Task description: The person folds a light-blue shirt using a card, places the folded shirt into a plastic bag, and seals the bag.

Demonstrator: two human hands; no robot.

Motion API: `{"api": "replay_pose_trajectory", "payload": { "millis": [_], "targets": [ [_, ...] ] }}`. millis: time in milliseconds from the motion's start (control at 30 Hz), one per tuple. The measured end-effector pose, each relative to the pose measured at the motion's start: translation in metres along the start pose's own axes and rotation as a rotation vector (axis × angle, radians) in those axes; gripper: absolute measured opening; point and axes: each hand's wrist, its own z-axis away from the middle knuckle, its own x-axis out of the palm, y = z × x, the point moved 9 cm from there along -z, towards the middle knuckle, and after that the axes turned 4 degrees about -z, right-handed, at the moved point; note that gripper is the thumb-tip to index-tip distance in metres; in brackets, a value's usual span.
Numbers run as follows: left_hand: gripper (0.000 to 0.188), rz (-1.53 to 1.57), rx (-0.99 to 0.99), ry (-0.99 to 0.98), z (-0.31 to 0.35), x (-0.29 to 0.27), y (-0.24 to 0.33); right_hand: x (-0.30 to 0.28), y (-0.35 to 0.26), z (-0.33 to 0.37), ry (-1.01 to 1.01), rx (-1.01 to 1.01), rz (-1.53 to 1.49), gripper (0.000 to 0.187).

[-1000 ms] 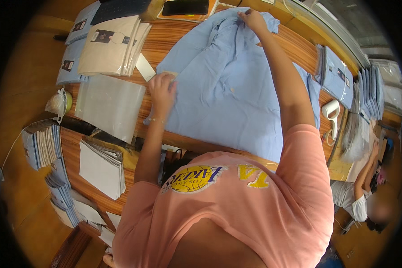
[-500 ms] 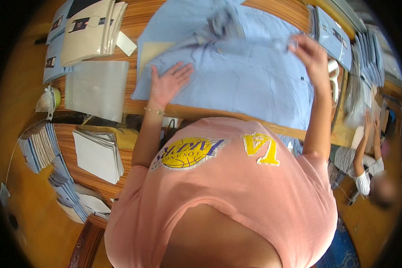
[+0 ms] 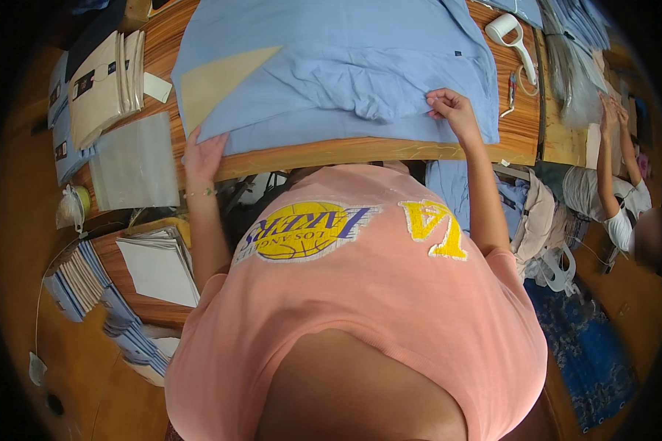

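A light blue shirt (image 3: pixel 331 66) is spread flat across the wooden table (image 3: pixel 390 151), its lower hem lying along the near edge. A tan sheet of card (image 3: pixel 221 73) is seen lying on the cloth at the left, one corner pointing toward the middle. The hem is being worked at both ends. The left hand (image 3: pixel 202 154) is laid flat and open, fingers spread, pressing the left corner of the cloth down at the table edge; nothing is clamped there. The right hand (image 3: pixel 454 110) is closed in a pinch on a rumpled fold near the right of the hem, with fingertips drawn together on the fabric.

The step in hand is judged to be smoothing and squaring the garment, with folding not yet begun. A steady pull to the right is called for next, so the bunched ridge in the middle is drawn out while the left corner is held firm.

Further out, a clear plastic bag (image 3: pixel 134 162) and a stack of packed shirts (image 3: pixel 107 84) are seen at the left, a white handheld tool (image 3: pixel 513 37) at the right, and another person's arms (image 3: pixel 607 147) beyond.
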Motion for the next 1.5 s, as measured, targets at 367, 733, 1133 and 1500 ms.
{"api": "replay_pose_trajectory", "payload": {
  "millis": [367, 733, 1133, 1500],
  "targets": [
    [0.031, -0.932, 0.778, 0.434, 0.065, 0.022, 0.166, -0.056, -0.092, -0.056, 0.078, -0.168, 0.470, 0.020],
    [0.039, -1.673, 0.996, 0.571, -0.162, 0.254, 0.135, -0.104, -0.159, -0.226, 0.393, -0.162, 1.385, 0.029],
    [0.038, -1.057, 0.761, -0.014, 0.064, 0.137, 0.115, -0.150, -0.124, -0.002, 0.174, -0.437, 0.347, 0.022],
    [0.037, -1.933, 1.356, -0.572, 0.100, 0.247, -0.073, -0.166, -0.016, 0.008, 0.215, -0.426, 0.466, 0.031]
  ]
}}
